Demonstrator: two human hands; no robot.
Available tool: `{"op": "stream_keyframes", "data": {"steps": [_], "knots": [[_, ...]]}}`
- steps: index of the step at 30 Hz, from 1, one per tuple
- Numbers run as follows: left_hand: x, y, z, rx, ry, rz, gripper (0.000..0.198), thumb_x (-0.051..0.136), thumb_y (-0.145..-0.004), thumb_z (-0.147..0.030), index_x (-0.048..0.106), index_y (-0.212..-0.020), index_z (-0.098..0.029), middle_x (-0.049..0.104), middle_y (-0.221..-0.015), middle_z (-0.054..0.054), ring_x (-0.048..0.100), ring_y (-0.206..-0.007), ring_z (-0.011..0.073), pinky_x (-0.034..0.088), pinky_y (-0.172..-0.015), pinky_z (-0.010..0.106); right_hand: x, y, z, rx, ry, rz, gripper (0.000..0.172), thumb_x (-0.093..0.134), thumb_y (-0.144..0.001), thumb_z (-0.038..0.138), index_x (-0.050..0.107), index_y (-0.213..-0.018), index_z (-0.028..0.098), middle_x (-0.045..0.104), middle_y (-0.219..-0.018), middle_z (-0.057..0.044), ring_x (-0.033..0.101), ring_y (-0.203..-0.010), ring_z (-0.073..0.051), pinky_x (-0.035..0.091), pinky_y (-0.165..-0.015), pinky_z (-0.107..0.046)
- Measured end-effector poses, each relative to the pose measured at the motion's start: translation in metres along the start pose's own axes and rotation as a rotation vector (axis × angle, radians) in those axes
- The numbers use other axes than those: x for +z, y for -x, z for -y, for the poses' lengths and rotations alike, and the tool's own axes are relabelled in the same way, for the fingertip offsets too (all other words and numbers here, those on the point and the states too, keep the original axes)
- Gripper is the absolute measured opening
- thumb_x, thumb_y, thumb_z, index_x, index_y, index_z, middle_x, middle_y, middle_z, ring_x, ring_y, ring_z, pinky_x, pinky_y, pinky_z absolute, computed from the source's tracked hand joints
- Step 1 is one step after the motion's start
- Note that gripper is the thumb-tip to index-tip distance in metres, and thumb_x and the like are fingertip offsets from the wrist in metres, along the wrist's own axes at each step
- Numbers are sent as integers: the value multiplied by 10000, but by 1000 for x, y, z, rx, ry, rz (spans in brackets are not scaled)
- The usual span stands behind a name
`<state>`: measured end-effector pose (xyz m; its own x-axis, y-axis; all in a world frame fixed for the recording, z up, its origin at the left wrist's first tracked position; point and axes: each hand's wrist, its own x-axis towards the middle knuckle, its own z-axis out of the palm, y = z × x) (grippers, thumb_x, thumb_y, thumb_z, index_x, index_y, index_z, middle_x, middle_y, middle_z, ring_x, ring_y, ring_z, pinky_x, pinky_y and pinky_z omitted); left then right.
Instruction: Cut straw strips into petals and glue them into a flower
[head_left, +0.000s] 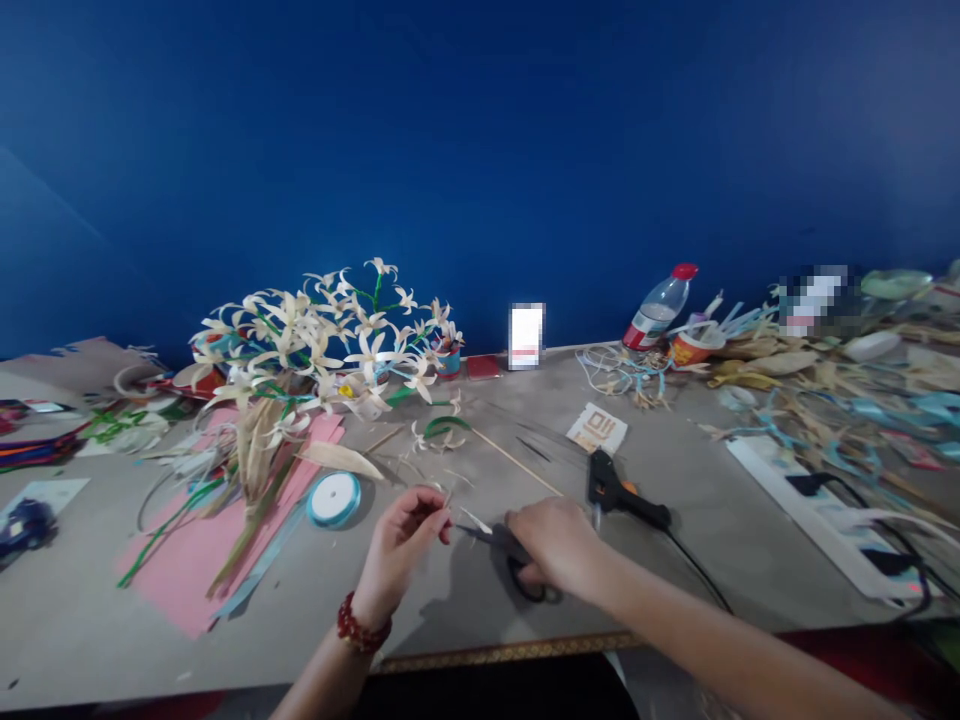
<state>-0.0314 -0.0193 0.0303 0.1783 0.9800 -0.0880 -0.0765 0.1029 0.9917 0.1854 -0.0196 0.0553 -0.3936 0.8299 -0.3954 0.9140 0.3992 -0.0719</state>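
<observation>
My left hand (409, 535), with a red beaded bracelet (363, 624) on the wrist, is closed in a pinch. A thin pale strip (448, 498) pokes up at its fingertips, mostly hidden. Black-handled scissors (527, 582) are under the fingers of my right hand (559, 540), which is closed around their handle. Their blades point left toward my left hand, close to a small white sliver (476, 520). Just beyond the hands lie a thin wooden stick (517, 462) and a loose pale flower (439, 437) with a green stem.
Many white flowers (367, 345) stand at the back left, behind pink paper (187, 560) and a blue ribbon spool (334, 499). Right of my hands lie a black glue gun (622, 492) and a power strip (817, 520). A tilted bottle (660, 305) and dried husks (780, 360) are farther back.
</observation>
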Motion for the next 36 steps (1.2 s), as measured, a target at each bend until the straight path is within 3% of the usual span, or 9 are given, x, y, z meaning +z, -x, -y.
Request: {"op": "stream_keyframes", "data": {"steps": [3, 8, 14, 19, 21, 23, 28, 32, 36], "knots": [[-1, 0, -1, 4, 12, 5, 165, 662, -831, -309, 599, -847, -157, 624, -688, -15, 572, -589, 105, 464, -620, 242, -4, -5, -19, -39, -53, -50, 340, 804, -646, 436, 706, -898, 230, 755, -895, -60, 699, -891, -291, 461, -692, -275], [4, -1, -2, -7, 29, 5, 211, 694, -792, -337, 602, -812, -148, 620, -651, -15, 562, -547, 104, 467, -581, 241, -3, -32, -43, 207, -34, -220, 213, 555, -893, 275, 650, -1057, 177, 709, -1007, -137, 676, -950, -299, 470, -742, -330], [7, -5, -1, -15, 32, -1, 225, 699, -781, -343, 611, -776, -136, 612, -622, -12, 555, -532, 98, 454, -556, 223, 4, -58, -42, 326, -40, -269, 166, 534, -824, 134, 692, -873, 129, 725, -875, -160, 701, -854, -282, 466, -684, -304], [5, -9, -3, -17, 48, 6, 236, 694, -792, -344, 595, -746, -135, 610, -610, -11, 541, -510, 86, 430, -539, 211, -5, -38, -46, 357, -95, -396, 117, 529, -816, 211, 631, -848, 162, 712, -811, -109, 680, -789, -247, 421, -624, -274], [6, -11, -4, -18, 72, 37, 250, 691, -799, -350, 587, -730, -133, 616, -615, -5, 539, -507, 85, 426, -542, 213, -6, -27, -43, 300, -271, -481, 81, 510, -821, 227, 580, -843, 193, 688, -762, -47, 655, -724, -198, 410, -606, -253], [9, -13, -4, -21, 108, 68, 253, 692, -803, -348, 584, -727, -132, 619, -613, -2, 535, -502, 83, 418, -542, 212, -2, -20, -34, 151, -663, -547, 41, 485, -816, 218, 526, -818, 213, 641, -692, 7, 598, -610, -148, 394, -561, -228], [18, -17, -3, -111, 303, 167, 208, 676, -810, -301, 587, -734, -129, 610, -609, 9, 537, -527, 92, 415, -543, 208, 9, -24, -3, -104, -1495, -425, 114, 587, -805, 299, 537, -844, 203, 490, -600, 67, 388, -464, -78, 264, -435, -191], [22, -17, -5, -305, 500, 292, 156, 668, -772, -250, 580, -736, -127, 594, -570, 14, 522, -478, 94, 398, -504, 205, 9, -29, 10, -230, -1707, -256, 312, 718, -759, 415, 599, -915, 172, 491, -600, 69, 297, -439, -49, 189, -418, -191], [24, -15, -8, -344, 527, 344, 171, 652, -779, -284, 588, -747, -128, 594, -586, 20, 516, -486, 101, 401, -517, 218, 12, -31, 13, -229, -1762, -276, 318, 740, -748, 439, 580, -791, 168, 501, -532, 70, 307, -420, -45, 187, -423, -191]]}}
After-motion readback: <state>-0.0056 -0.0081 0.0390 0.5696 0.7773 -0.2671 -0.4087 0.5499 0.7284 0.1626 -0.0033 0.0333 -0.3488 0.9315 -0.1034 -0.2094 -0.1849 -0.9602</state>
